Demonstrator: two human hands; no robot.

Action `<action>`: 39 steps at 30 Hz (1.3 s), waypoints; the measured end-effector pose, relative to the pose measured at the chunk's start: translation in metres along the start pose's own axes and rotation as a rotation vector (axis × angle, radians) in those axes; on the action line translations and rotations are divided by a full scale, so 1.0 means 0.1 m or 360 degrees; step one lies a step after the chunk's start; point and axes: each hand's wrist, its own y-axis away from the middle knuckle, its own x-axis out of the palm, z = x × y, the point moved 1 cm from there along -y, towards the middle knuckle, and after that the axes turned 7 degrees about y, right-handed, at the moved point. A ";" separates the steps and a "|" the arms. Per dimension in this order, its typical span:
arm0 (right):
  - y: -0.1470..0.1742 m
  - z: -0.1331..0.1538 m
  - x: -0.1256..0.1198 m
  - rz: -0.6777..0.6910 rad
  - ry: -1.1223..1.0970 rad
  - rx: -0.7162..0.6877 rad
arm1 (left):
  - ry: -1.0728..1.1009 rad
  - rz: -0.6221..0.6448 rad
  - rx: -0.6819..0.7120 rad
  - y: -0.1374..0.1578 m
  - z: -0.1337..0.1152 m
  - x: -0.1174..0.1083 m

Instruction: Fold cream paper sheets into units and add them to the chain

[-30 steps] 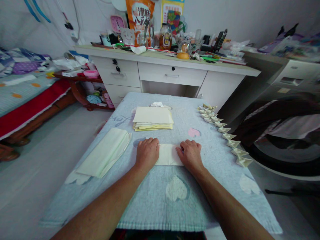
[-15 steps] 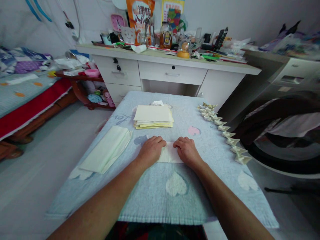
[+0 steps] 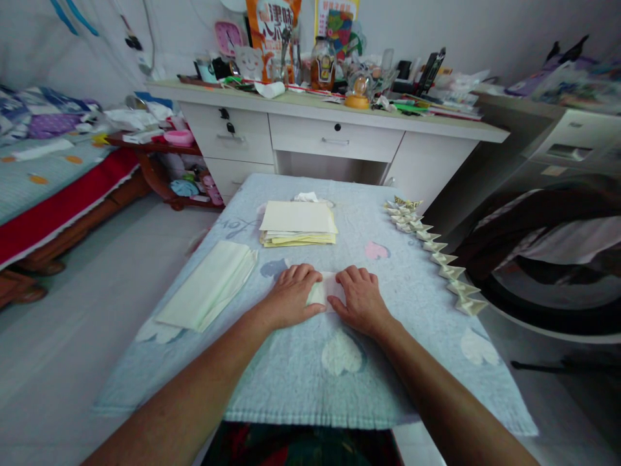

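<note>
A small folded sheet of cream paper (image 3: pixel 322 291) lies on the cloth-covered table between my two hands. My left hand (image 3: pixel 295 296) rests on its left end, fingers stretched forward and thumb pointing toward the sheet's near edge. Over the right end lies my right hand (image 3: pixel 359 298), its thumb reaching inward across the paper. Both hands press down with thumb and fingers apart. The sheet's ends are hidden beneath them. Beyond is a stack of cream and yellow paper (image 3: pixel 298 220); to the left, a pile of longer folded sheets (image 3: pixel 206 285).
A row of pointed folded paper pieces (image 3: pixel 446 262) runs along the table's right side. The pale blue tablecloth (image 3: pixel 291 388) hangs over the near edge. Behind stands a cluttered white desk (image 3: pixel 334 139); a washing machine (image 3: pixel 557 155) is at right, a bed (image 3: pixel 63 188) at left.
My fingers were curled at the paper's upper edge; now they lie flatter, and both thumbs have spread down toward its near edge. The paper stays in about the same place.
</note>
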 end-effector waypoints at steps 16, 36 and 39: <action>0.05 0.03 0.02 -0.0010 -0.0048 -0.0016 | 0.0315 0.0313 0.0059 0.02 0.14 -0.14; 0.08 -0.51 0.01 0.0422 -0.0321 0.0039 | 0.0482 0.0455 0.0074 0.06 0.18 -0.25; 0.08 -0.52 0.01 0.0444 -0.0367 -0.0002 | 0.0521 0.0496 0.0074 0.07 0.18 -0.29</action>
